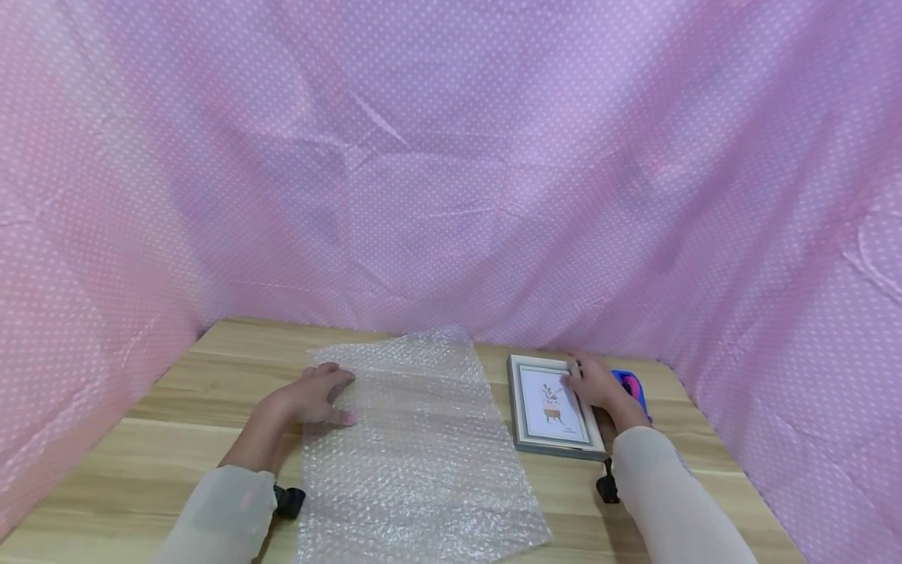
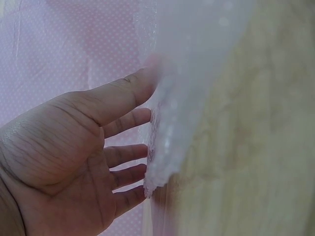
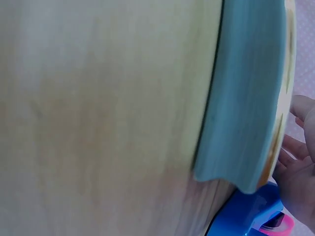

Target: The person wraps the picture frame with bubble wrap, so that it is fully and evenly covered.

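A sheet of clear bubble wrap (image 1: 416,454) lies spread on the table. My left hand (image 1: 317,395) is at its left edge, fingers extended and thumb apart. In the left wrist view the thumb of the left hand (image 2: 74,142) overlaps the wrap (image 2: 179,98), and the fingertips reach its edge. To the right lies a picture frame (image 1: 553,411) with a plant print, face up. My right hand (image 1: 595,380) holds its upper right side, thumb over the front. The right wrist view shows the grey-blue side of the frame (image 3: 241,98), with the right hand (image 3: 298,167) partly cut off.
A blue tape dispenser (image 1: 637,395) with a pink roll stands just right of the frame, partly behind the right hand. The wood-grain table (image 1: 162,439) has pink dotted cloth (image 1: 451,196) hanging at its back and sides.
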`<act>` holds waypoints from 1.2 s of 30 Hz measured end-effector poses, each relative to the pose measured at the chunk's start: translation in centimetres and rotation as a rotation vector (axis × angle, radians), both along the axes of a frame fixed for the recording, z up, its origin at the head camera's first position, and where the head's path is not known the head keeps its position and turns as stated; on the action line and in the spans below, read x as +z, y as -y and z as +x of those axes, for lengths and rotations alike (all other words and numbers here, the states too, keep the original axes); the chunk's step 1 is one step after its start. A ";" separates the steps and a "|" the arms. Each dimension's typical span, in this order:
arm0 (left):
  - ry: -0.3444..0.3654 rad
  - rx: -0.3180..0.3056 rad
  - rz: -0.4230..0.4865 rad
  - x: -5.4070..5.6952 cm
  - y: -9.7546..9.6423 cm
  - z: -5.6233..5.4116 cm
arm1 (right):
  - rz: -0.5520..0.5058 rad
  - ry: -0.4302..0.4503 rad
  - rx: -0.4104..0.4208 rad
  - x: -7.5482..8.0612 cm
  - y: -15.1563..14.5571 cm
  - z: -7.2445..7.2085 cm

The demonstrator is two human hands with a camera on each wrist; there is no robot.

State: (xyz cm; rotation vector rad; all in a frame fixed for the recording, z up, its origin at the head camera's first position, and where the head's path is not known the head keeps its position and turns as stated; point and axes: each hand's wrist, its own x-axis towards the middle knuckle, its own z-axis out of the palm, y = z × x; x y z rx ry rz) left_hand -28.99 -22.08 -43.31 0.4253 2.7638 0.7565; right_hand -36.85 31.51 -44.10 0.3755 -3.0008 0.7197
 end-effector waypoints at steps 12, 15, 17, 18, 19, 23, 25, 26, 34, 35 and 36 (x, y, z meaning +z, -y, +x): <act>-0.004 0.002 -0.009 0.1 -0.1 0.4 | 0.019 0.047 -0.001 -0.3 0.1 -0.9; 0.007 0.003 -0.003 0.0 -0.1 0.3 | 0.016 0.070 -0.033 -0.5 0.1 -1.3; 0.009 0.004 -0.003 0.0 -0.1 0.2 | 0.014 0.082 -0.050 -0.4 0.1 -1.5; 0.009 0.004 -0.003 0.1 -0.1 0.2 | 0.007 0.092 -0.061 -0.3 0.2 -1.6; 0.006 0.003 -0.005 0.1 -0.1 0.1 | -0.002 0.102 -0.069 -0.2 0.3 -1.6; -0.003 0.004 -0.013 0.3 0.0 0.1 | -0.029 0.117 -0.087 0.1 0.6 -1.7; -0.003 0.004 -0.016 0.3 0.0 0.1 | -0.041 0.121 -0.093 0.2 0.7 -1.7; -0.001 0.003 -0.017 0.2 0.0 0.1 | -0.050 0.128 -0.100 0.2 0.8 -1.7; -0.008 -0.004 -0.022 0.2 0.0 -0.1 | -0.145 0.182 -0.110 0.3 0.7 -1.8; -0.009 -0.004 -0.025 0.2 0.0 -0.2 | -0.155 0.185 -0.102 0.4 0.7 -1.8; -0.012 -0.006 -0.029 0.2 0.0 -0.2 | -0.167 0.185 -0.094 0.5 0.7 -1.9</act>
